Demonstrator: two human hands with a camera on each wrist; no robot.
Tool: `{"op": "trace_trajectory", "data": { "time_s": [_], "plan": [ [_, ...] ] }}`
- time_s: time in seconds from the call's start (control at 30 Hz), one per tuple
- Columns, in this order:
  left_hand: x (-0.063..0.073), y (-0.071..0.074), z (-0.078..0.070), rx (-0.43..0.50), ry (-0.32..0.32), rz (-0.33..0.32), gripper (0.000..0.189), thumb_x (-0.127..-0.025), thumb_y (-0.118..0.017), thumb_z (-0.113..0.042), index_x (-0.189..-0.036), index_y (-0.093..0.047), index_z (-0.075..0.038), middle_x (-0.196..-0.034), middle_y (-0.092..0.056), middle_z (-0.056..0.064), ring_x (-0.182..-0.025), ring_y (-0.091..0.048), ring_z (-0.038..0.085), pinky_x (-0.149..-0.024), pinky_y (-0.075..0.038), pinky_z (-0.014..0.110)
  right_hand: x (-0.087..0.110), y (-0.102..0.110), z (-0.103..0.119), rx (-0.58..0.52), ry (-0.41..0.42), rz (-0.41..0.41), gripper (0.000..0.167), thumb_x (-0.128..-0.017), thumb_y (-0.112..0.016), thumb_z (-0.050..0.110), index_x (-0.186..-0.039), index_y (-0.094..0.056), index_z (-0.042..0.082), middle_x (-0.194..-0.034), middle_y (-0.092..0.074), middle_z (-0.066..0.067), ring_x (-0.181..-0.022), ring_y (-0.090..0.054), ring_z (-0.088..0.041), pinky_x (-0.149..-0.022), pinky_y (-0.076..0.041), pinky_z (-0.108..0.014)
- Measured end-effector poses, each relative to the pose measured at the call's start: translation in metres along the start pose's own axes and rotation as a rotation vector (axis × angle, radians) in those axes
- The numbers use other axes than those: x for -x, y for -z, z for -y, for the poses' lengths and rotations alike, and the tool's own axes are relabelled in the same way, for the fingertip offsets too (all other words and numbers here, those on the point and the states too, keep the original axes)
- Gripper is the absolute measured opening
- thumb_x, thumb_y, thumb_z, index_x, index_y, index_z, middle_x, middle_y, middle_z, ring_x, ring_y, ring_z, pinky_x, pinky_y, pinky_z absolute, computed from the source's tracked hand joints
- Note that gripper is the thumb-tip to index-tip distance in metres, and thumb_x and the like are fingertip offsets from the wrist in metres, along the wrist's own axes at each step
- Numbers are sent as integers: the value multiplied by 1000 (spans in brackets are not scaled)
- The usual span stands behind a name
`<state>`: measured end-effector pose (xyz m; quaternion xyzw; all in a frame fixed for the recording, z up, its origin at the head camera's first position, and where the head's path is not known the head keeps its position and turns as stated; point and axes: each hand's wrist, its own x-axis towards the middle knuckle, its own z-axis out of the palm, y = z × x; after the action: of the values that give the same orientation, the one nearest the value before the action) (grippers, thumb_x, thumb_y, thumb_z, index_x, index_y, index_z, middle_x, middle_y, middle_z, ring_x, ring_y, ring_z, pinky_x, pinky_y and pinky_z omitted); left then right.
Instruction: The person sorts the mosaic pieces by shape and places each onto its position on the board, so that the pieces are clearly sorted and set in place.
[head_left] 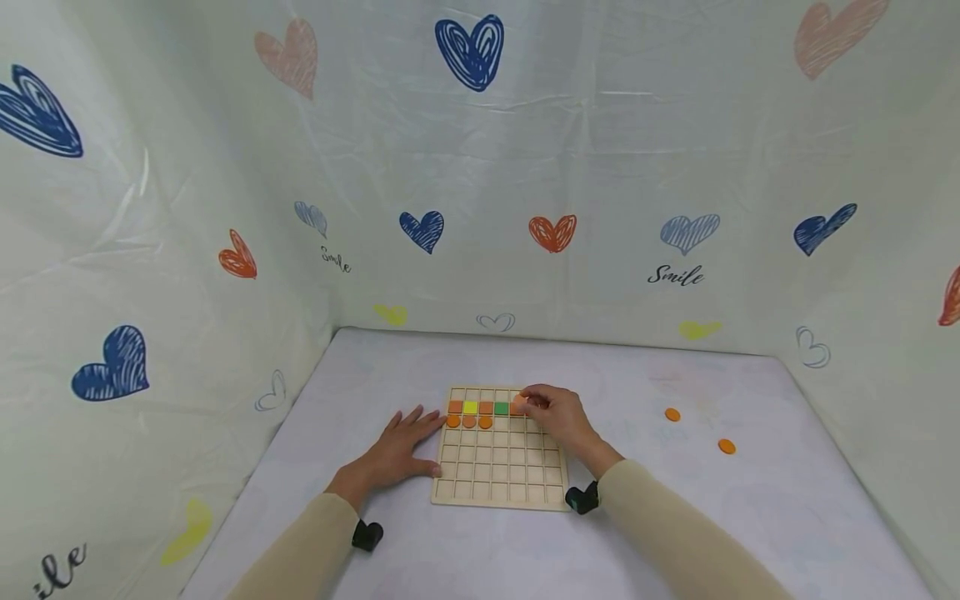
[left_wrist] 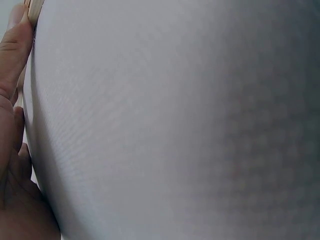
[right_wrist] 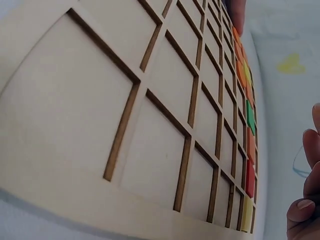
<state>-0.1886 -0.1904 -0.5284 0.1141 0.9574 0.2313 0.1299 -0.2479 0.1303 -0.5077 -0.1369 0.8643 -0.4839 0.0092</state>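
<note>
A wooden grid board (head_left: 502, 467) lies flat on the table. One row of it holds coloured squares, among them a yellow square (head_left: 471, 407) and a green square (head_left: 502, 408); in the right wrist view a red square (right_wrist: 249, 178) shows too. Below that row, at the left, sit several round orange discs (head_left: 486, 422). My left hand (head_left: 397, 450) rests spread on the table, with thumb and index fingertip against the board's left edge. Over the right part of the coloured row, my right hand (head_left: 558, 417) pinches a light orange disc (head_left: 519, 401), partly hidden by its fingertips.
Two loose orange discs, a farther one (head_left: 672, 414) and a nearer one (head_left: 727, 447), lie on the white table (head_left: 637, 533) to the right of the board. A pale curtain (head_left: 600, 167) printed with hearts hangs behind and at both sides.
</note>
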Motion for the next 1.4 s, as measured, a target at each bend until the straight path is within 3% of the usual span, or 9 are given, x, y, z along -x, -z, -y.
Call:
{"op": "trace_trajectory", "data": {
  "time_s": [0.2,0.47,0.77,0.97,1.4],
  "plan": [
    [0,-2,0,4,15,-2,95,-83,-85,-53,-163,-43,-25,-171,-37,-1,-165,-15,30,-135,-4,55,0,-13,-3,59,-14,48,22,-95,-80,25,-115,-79,13,-92,-71,5,-83,-58,-13,-74,-52,-28],
    [1,-1,-1,5,12,4,95,-83,-85,-52,-163,-42,-24,-171,-37,0,-165,-15,30,-135,-4,55,2,-24,-3,42,-2,73,21,-95,-81,27,-112,-80,15,-88,-72,7,-79,-58,-12,-73,-52,-27],
    [2,0,0,14,-3,10,95,-84,-84,-53,-164,-42,-23,-172,-37,2,-165,-15,32,-135,-3,56,3,-33,-2,214,42,113,17,-98,-77,26,-110,-80,15,-86,-72,8,-77,-57,-8,-76,-54,-30],
    [3,0,-1,12,-3,10,95,-84,-84,-53,-163,-43,-23,-171,-37,1,-164,-16,32,-135,-5,57,3,-36,0,270,81,115,12,-98,-77,24,-104,-80,14,-85,-73,6,-73,-57,-8,-73,-54,-31],
    [1,1,-3,16,16,8,95,-83,-85,-53,-163,-43,-25,-171,-37,-1,-165,-14,30,-135,-3,55,4,-39,2,301,67,114,19,-99,-75,25,-110,-81,11,-94,-76,1,-83,-60,-11,-80,-57,-36]
  ]
}}
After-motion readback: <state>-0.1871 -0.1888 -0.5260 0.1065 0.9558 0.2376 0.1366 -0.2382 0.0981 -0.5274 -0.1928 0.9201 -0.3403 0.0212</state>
